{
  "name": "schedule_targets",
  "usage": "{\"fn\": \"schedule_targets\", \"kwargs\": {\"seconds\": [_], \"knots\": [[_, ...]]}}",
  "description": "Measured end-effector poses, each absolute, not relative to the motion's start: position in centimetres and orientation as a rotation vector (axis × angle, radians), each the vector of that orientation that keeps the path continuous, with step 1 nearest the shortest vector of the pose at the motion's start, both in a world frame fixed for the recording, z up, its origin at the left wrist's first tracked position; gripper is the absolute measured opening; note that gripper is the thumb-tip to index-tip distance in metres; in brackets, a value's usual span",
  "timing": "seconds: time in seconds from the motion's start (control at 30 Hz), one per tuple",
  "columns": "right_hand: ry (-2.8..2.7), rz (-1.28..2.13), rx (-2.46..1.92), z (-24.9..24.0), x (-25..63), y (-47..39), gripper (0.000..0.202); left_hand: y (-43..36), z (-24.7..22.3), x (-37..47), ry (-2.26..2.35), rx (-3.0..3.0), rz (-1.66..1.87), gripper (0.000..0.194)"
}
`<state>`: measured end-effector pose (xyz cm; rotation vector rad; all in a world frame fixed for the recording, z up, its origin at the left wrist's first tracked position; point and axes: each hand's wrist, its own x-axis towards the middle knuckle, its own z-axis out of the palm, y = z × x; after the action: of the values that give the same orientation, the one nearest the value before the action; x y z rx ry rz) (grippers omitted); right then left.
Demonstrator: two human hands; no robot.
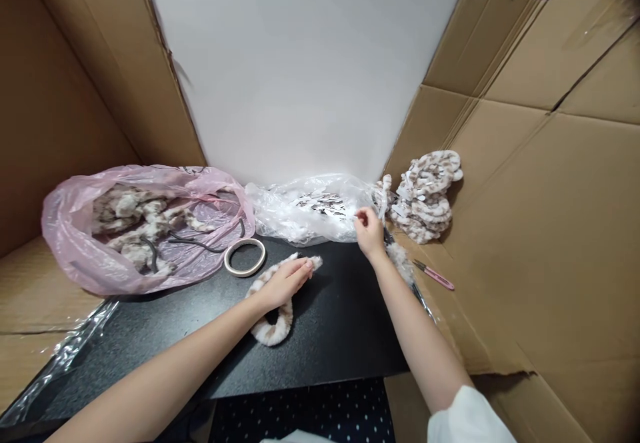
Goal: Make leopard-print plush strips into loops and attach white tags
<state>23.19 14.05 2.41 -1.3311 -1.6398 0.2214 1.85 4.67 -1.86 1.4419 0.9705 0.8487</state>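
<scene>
My left hand (pixel 286 284) is closed around a fluffy white-and-brown spotted plush strip (pixel 274 334), bent into a loop on the dark tabletop. One end of the strip pokes out past my fingertips. At the right end of a clear plastic bag (pixel 273 213), my right hand (pixel 369 233) has its fingers pinched together; whatever is between them is too small to make out. Inside the bag lie many small flat white and dark pieces (pixel 324 204).
A pink plastic bag (pixel 65 230) holds plush pieces and dark cords at left. Beside it lies a tape roll (pixel 229 261). Finished-looking plush loops (pixel 425 213) are piled at right, near a pink-handled cutter (pixel 441 279). Cardboard walls (pixel 560 216) flank the dark table (pixel 345 336).
</scene>
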Motion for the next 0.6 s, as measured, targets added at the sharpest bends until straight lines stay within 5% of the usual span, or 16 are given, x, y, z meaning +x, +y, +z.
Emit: {"fn": "schedule_targets", "kwargs": {"seconds": [0.27, 0.6], "knots": [[-2.107, 0.312, -1.682, 3.1, 17.4, 21.7, 0.017, 4.7, -2.2, 1.9, 0.976, 1.469, 0.862, 0.049], [-2.344, 0.009, -1.917, 3.0, 15.9, 23.4, 0.03, 4.8, -2.4, 1.9, 1.008, 1.518, 0.894, 0.051]]}}
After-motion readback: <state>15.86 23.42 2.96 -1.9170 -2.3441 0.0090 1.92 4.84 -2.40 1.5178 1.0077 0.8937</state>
